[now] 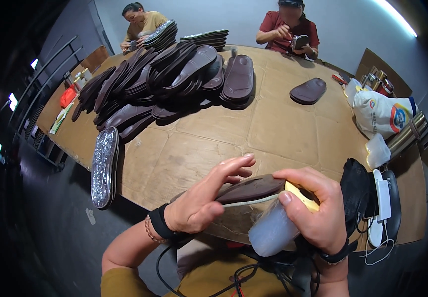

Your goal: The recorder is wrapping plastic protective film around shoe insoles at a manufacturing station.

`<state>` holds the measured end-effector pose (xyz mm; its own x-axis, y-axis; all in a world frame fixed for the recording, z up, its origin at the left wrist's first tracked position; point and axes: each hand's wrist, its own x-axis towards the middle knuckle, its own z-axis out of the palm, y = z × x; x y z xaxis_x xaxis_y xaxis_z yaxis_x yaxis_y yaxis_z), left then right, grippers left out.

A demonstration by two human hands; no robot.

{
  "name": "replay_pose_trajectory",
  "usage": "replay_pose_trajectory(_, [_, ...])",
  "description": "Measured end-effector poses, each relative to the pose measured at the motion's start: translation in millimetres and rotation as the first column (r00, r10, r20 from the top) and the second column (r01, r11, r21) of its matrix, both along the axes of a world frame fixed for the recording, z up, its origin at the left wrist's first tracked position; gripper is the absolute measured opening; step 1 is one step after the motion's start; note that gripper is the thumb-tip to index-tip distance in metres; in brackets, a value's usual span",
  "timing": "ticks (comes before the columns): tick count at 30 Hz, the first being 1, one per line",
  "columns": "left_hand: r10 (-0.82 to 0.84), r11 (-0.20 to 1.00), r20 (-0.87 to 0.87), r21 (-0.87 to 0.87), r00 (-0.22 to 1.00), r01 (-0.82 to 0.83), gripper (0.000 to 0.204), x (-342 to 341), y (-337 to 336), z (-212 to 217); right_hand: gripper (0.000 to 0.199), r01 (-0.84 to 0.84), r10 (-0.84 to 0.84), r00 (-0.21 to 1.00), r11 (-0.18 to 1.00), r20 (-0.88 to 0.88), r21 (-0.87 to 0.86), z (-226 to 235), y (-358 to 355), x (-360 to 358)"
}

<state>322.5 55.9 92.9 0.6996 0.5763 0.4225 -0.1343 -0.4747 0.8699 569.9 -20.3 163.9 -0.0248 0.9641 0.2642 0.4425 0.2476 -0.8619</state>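
Note:
In front of me a brown shoe sole (251,190) with a pale lower edge is held level above the table's near edge. My left hand (199,195) is at its left end, fingers spread and stretched out; whether the palm touches the sole I cannot tell. My right hand (318,205) is closed round the yellow core of what looks like a roll of clear film (273,230). The fingertips of that hand reach the sole's right end. Beneath the sole, the roll's bluish, see-through body slants down to the left.
A large heap of brown soles (189,69) covers the table's far left; a film-wrapped stack (105,168) juts over the left edge. One sole (308,91) lies apart. Rightward are a white bag (382,114), steel flask (409,131), black mesh bag (353,193) and power strip (383,200). Two people work opposite.

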Motion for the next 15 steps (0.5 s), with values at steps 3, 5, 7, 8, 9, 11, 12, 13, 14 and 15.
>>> replay_pose_trajectory(3, [-0.120,0.983,-0.174,-0.157,0.977,0.093,0.106,2.0,3.3,28.0,0.031,-0.017,0.013,0.998,0.998,0.058,0.066,6.2,-4.4,-3.5])
replay_pose_trajectory(5, [-0.168,0.985,-0.263,-0.068,0.950,0.156,0.104,1.8,7.4,42.0,0.031,-0.040,0.031,0.996,0.994,0.087,0.099,7.6,-7.3,-6.8])
replay_pose_trajectory(7, [-0.236,0.967,-0.378,-0.002,0.895,0.254,0.098,5.1,7.4,51.3,0.034,-0.069,0.057,0.994,0.988,0.094,0.135,8.3,-9.8,-11.7])
replay_pose_trajectory(8, [-0.227,0.969,-0.380,0.001,0.897,0.246,0.098,6.1,8.1,53.4,0.034,-0.078,0.065,0.994,0.987,0.093,0.138,7.5,-10.4,-12.4])
replay_pose_trajectory(9, [-0.260,0.963,-0.392,-0.040,0.882,0.266,0.095,6.6,9.0,55.5,0.038,-0.109,0.092,0.990,0.981,0.112,0.160,5.6,-10.6,-12.4])
replay_pose_trajectory(11, [-0.287,0.958,-0.407,-0.111,0.867,0.265,0.090,8.0,10.9,59.2,0.042,-0.134,0.111,0.985,0.972,0.131,0.191,2.1,-10.6,-9.1])
replay_pose_trajectory(12, [-0.283,0.959,-0.411,-0.107,0.867,0.262,0.090,6.8,10.2,57.7,0.049,-0.160,0.135,0.982,0.965,0.131,0.207,0.1,-10.4,-7.0])
replay_pose_trajectory(13, [-0.254,0.966,-0.416,-0.059,0.873,0.253,0.091,5.9,10.0,53.4,0.055,-0.178,0.151,0.980,0.958,0.133,0.224,-1.0,-11.1,-5.3])
replay_pose_trajectory(14, [-0.225,0.970,-0.419,-0.012,0.880,0.242,0.091,5.3,9.9,51.4,0.055,-0.172,0.145,0.981,0.958,0.132,0.229,-1.5,-11.9,-4.8])
replay_pose_trajectory(15, [-0.228,0.969,-0.422,-0.008,0.878,0.247,0.091,5.4,10.5,52.5,0.059,-0.178,0.161,0.982,0.961,0.098,0.213,-2.0,-12.7,-4.4])
